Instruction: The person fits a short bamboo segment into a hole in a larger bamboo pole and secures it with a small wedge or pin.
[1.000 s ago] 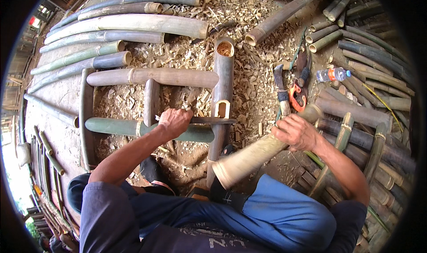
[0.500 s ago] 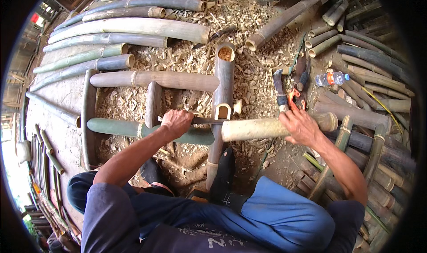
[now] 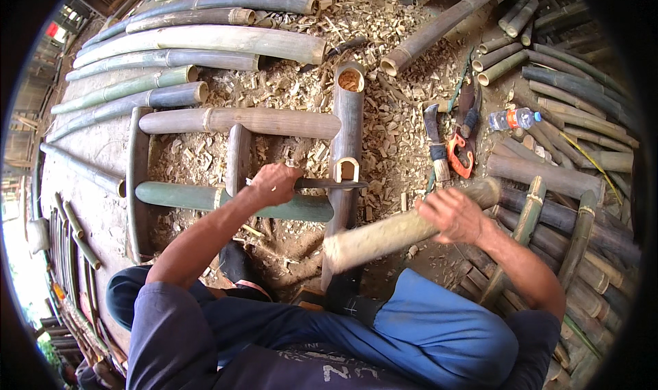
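Observation:
My left hand (image 3: 275, 184) is closed round the hidden handle of a dark-bladed knife (image 3: 325, 183). Its blade points right, across the lower edge of a notch (image 3: 347, 170) cut in an upright bamboo post (image 3: 347, 126). In my right hand (image 3: 452, 215) is a thick, pale length of bamboo (image 3: 373, 239), tilted with its left end lower, toward my knee, and apart from the knife. The post belongs to a bamboo frame with a brown rail (image 3: 260, 124), a green rail (image 3: 178, 195) and a short crosspiece (image 3: 237, 160).
Right of the frame lie a curved blade with a bound handle (image 3: 434, 140), an orange-handled tool (image 3: 460, 153) and a plastic bottle (image 3: 514, 119). Bamboo poles (image 3: 199, 44) line the far left; cut bamboo (image 3: 548, 167) is piled right. Chips (image 3: 295, 92) cover the ground.
My right hand has swung the pale bamboo toward me, its left end dropping away from the knife and post. The orange-handled tool is now uncovered. The left hand has shifted slightly.

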A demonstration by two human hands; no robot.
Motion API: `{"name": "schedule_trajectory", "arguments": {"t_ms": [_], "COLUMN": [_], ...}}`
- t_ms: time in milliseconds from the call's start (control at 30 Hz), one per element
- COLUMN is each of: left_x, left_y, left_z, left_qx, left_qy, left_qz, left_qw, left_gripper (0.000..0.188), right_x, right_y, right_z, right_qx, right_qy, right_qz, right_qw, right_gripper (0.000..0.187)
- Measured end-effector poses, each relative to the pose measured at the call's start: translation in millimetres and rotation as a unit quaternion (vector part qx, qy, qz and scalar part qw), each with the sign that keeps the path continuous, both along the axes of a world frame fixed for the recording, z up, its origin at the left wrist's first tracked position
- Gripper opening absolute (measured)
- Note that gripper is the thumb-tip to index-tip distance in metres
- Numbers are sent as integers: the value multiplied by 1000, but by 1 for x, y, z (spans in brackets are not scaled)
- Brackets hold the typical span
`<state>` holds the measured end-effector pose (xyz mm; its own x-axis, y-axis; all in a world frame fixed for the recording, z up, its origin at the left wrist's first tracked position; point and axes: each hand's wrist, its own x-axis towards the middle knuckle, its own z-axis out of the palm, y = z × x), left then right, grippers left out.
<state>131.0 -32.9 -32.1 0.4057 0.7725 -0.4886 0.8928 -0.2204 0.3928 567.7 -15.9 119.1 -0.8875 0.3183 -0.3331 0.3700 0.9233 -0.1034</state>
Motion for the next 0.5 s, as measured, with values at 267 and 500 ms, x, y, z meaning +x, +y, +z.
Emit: {"name": "schedule_trajectory", "arguments": {"t_ms": [267, 500], "left_x": [-39, -40], "left_y": [62, 74], "left_z": [5, 53], "left_qx": [-94, 52], "left_qy": [-372, -95], "left_qz": [231, -29], "left_qw": [894, 994], "left_gripper": [39, 56], "right_x": [-35, -52], "right_y": [-46, -52], "right_z": [10, -14], "right_qx": [-211, -250], "right_qy": [108, 343], "right_qz": [-316, -547], "right_qw": [919, 722], "right_gripper": [86, 76]}}
